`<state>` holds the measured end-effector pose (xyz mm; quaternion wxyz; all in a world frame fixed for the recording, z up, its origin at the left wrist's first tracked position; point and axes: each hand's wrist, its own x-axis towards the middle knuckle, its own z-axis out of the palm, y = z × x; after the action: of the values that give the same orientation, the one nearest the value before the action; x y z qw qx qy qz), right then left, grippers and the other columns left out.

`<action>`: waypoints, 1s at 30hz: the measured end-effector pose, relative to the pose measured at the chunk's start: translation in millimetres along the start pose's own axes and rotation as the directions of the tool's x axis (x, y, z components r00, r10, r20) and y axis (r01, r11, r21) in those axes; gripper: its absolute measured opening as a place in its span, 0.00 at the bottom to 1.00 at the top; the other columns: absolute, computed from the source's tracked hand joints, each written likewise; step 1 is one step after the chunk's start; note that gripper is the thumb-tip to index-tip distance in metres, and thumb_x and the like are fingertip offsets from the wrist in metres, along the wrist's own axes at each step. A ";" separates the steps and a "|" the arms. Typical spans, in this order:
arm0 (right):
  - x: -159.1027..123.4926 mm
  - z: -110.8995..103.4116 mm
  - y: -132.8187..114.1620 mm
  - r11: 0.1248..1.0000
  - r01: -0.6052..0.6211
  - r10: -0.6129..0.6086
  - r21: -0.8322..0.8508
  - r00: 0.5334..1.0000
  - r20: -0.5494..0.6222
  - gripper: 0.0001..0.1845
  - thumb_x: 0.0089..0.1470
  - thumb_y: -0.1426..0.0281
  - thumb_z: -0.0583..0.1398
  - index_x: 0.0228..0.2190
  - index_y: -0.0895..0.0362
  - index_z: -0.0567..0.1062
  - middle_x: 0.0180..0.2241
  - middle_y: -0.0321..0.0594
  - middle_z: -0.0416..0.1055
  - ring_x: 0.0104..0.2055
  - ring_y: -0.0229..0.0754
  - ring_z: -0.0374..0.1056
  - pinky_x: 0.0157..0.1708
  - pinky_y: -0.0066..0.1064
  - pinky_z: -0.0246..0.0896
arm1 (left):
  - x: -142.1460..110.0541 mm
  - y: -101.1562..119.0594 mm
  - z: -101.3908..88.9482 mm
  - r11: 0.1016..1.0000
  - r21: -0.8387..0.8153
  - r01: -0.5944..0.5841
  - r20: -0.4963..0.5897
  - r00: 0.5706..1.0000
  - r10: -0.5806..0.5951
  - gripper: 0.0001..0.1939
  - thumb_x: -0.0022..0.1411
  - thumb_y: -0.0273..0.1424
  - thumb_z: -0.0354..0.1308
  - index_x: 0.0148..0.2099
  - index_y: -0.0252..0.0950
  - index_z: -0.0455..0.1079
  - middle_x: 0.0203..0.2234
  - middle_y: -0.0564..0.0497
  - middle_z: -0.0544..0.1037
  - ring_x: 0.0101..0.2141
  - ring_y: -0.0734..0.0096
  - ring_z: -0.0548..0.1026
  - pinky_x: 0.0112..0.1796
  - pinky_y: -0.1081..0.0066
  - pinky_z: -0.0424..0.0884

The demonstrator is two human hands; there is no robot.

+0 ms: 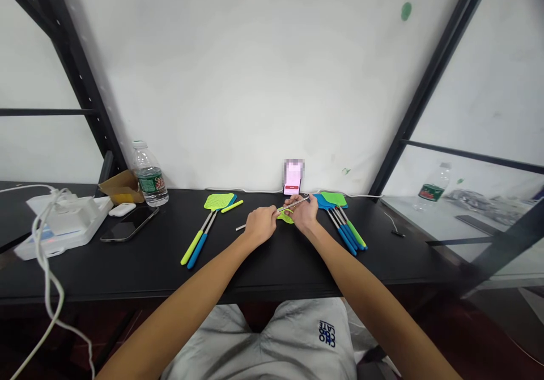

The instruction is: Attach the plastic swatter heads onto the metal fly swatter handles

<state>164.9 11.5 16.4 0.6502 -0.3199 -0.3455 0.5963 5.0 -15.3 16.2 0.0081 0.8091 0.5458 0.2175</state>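
Observation:
My left hand (pixel 261 225) is closed around a thin metal rod (pixel 240 228), one end of which sticks out to its left. A metal shaft (pixel 294 203) also runs between my two hands, and my right hand (pixel 305 216), palm turned up, holds it with curled fingers. Whether these are one piece, I cannot tell. Between the hands shows a yellow-green fly swatter head (pixel 287 217), partly hidden by my fingers. A loose yellow-green handle sleeve (pixel 232 206) lies on the black table (pixel 255 269) to the left.
Left lie two fly swatters (pixel 199 238), yellow-green and blue; right, several blue and green ones (pixel 346 227). A lit phone (pixel 293 177) leans on the wall. Farther left are a water bottle (pixel 151 179), cardboard box (pixel 123 187), dark phone (pixel 131 224) and white power strip (pixel 70 227) with cables.

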 end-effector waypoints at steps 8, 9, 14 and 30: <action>-3.3 10.0 17.0 0.996 -0.082 0.084 -0.023 0.995 0.060 0.31 0.57 0.47 0.35 0.27 0.54 0.65 0.25 0.42 0.68 0.24 0.42 0.64 0.22 0.30 0.59 | -1.0 4.7 -2.1 1.000 -0.006 0.017 0.011 1.000 -0.016 0.18 0.70 0.38 0.42 0.45 0.41 0.72 0.42 0.47 0.79 0.43 0.63 0.75 0.41 0.68 0.66; -3.9 12.6 21.2 0.995 -0.092 0.094 -0.028 0.993 0.071 0.30 0.57 0.48 0.36 0.27 0.54 0.66 0.25 0.41 0.67 0.23 0.41 0.63 0.21 0.29 0.58 | -1.1 5.9 -2.5 1.000 -0.012 0.020 0.011 1.000 -0.020 0.18 0.70 0.38 0.42 0.47 0.41 0.72 0.42 0.47 0.79 0.43 0.63 0.75 0.42 0.68 0.66; -5.9 21.8 36.4 0.991 -0.128 0.130 -0.032 0.986 0.107 0.23 0.58 0.54 0.42 0.27 0.55 0.66 0.21 0.37 0.64 0.20 0.39 0.60 0.19 0.27 0.54 | -1.3 8.1 -1.8 0.999 -0.032 0.015 -0.036 0.999 -0.016 0.19 0.71 0.37 0.40 0.51 0.42 0.71 0.43 0.47 0.79 0.43 0.61 0.76 0.43 0.67 0.67; -10.9 23.1 32.2 0.898 0.174 -0.120 -0.403 0.980 0.156 0.25 0.56 0.47 0.51 0.25 0.55 0.68 0.22 0.35 0.66 0.23 0.37 0.60 0.20 0.25 0.53 | 2.2 0.7 -0.3 0.988 -0.149 -0.046 -0.153 0.988 0.023 0.19 0.71 0.38 0.40 0.42 0.37 0.71 0.35 0.45 0.79 0.37 0.64 0.76 0.36 0.69 0.65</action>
<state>127.4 3.5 1.8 0.5870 -0.3849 -0.5283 0.4777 6.2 -13.6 17.4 0.0248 0.7969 0.5124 0.3191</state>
